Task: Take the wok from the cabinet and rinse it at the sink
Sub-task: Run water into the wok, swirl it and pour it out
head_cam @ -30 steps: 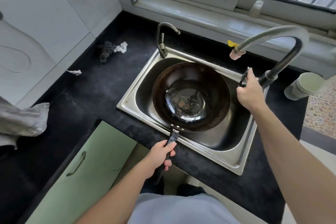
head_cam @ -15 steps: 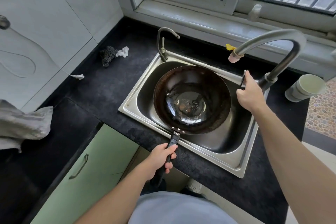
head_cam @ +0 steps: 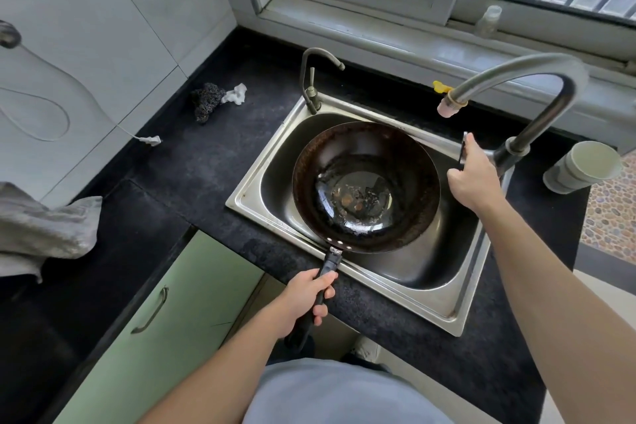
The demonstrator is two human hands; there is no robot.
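A dark, stained wok (head_cam: pixel 366 162) rests inside the steel sink (head_cam: pixel 457 289), its black handle sticking out over the front rim. My left hand (head_cam: pixel 304 296) is closed around that handle. My right hand (head_cam: pixel 476 175) grips the lever of the tall arched faucet (head_cam: pixel 537 79) at the sink's right side. The faucet's spout with a pink tip (head_cam: pixel 449 108) hangs above the wok's far right edge. No water is visible. The wok bottom shows shiny residue and brown spots.
A smaller second tap (head_cam: pixel 311 79) stands at the sink's back left corner. A steel scrubber (head_cam: pixel 206 101) and white scrap lie on the black counter. A grey cloth (head_cam: pixel 41 231) sits left, a pale cup (head_cam: pixel 585 169) right, green cabinet door (head_cam: pixel 161 320) below.
The view has shifted slightly downward and back. My right hand has slid a little on the faucet lever. The wok and my left hand stay in place.
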